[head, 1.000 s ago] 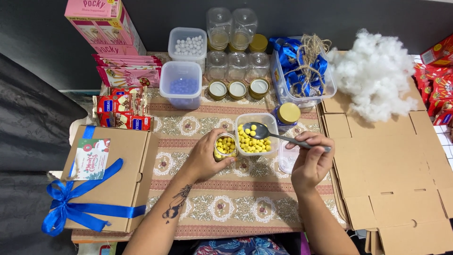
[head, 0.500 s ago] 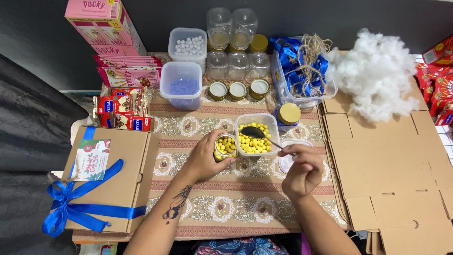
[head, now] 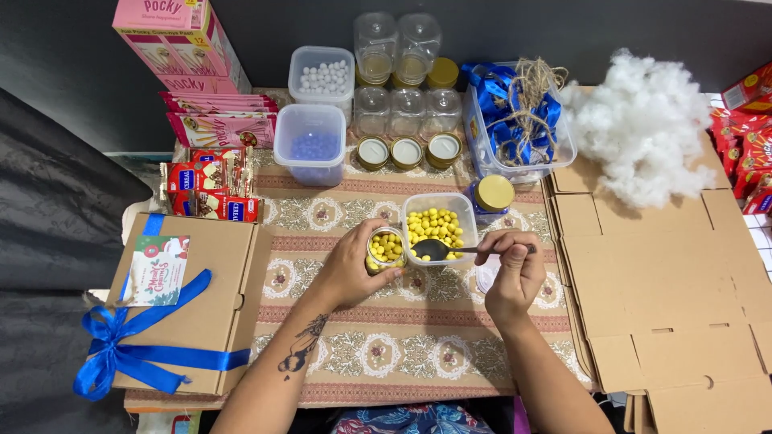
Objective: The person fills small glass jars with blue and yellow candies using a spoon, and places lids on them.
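Observation:
My left hand (head: 351,265) grips a small glass jar (head: 386,249) partly filled with yellow round candies; the jar stands on the patterned cloth. My right hand (head: 508,267) holds a dark metal spoon (head: 438,250) by its handle. The spoon's bowl sits at the near rim of a clear plastic tub (head: 439,227) of yellow candies, just right of the jar. The spoon bowl looks empty or nearly so. The tub touches the jar's right side.
A closed cardboard box with blue ribbon (head: 173,313) lies left. Flat cardboard sheets (head: 675,289) and white stuffing (head: 643,128) lie right. Behind stand empty jars (head: 406,108), gold lids (head: 408,151), tubs of blue and white candies (head: 312,143), a ribbon tub (head: 519,120) and snack boxes (head: 213,173).
My right hand has swung left, bringing the spoon from the tub's far right side to its near edge beside the jar. My left hand and the jar stayed put.

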